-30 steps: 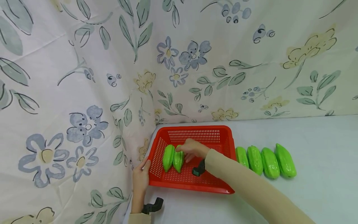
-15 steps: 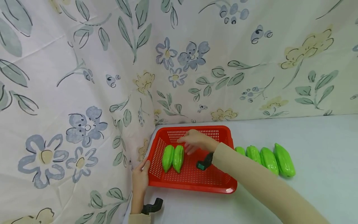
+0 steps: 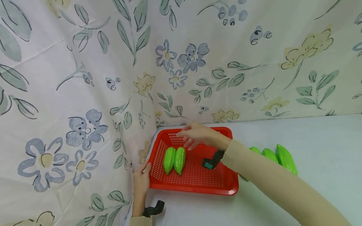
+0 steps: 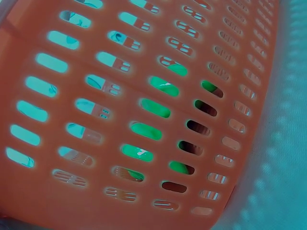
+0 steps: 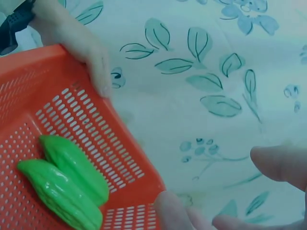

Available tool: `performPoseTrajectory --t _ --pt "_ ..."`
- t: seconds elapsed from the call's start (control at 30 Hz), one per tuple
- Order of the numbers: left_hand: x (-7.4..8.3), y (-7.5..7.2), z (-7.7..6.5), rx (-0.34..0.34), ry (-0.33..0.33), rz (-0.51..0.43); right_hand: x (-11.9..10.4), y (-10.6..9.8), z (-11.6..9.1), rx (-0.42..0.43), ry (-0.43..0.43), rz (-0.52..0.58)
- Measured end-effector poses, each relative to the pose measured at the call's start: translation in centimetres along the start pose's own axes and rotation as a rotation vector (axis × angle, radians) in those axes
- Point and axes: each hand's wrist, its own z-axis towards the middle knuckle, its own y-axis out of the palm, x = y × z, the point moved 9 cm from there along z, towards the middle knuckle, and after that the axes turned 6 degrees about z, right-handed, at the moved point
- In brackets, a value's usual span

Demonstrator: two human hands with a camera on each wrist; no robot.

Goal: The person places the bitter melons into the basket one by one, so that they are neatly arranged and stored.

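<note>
Two glossy green ridged fruits, shaped like star fruits, lie side by side in the left part of a red plastic basket [image 3: 198,189]: the left star fruit [image 3: 169,160] and the right star fruit [image 3: 179,160]. My left hand [image 3: 141,180] grips the basket's left rim, thumb on the rim; the right wrist view shows this grip too. Above the back of the basket, my right hand [image 3: 199,135] holds nothing, its fingers [image 5: 172,211] spread apart from the thumb. The left wrist view sees only the perforated basket wall [image 4: 91,191], with green showing through its slots.
More green star fruits [image 3: 286,159] lie in a row on the white table [image 3: 325,150] right of the basket, partly hidden by my right sleeve [image 3: 271,182]. A flowered cloth [image 3: 226,88] hangs behind and at the left.
My right hand has let go of the right star fruit and risen away from it, toward the back of the basket. My left hand stays on the rim.
</note>
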Motion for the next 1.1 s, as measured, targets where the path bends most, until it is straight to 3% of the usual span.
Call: performPoseTrajectory --t 0.37,1.1 --pt "-0.8 0.1 0.1 -0.003 -0.009 -0.009 1.4 -2.1 -2.2 0.032 0.007 -0.016" --pt "0.0 0.0 0.1 -0.001 0.010 0.001 4.8 -12.6 -10.2 0.116 -0.055 -0.090"
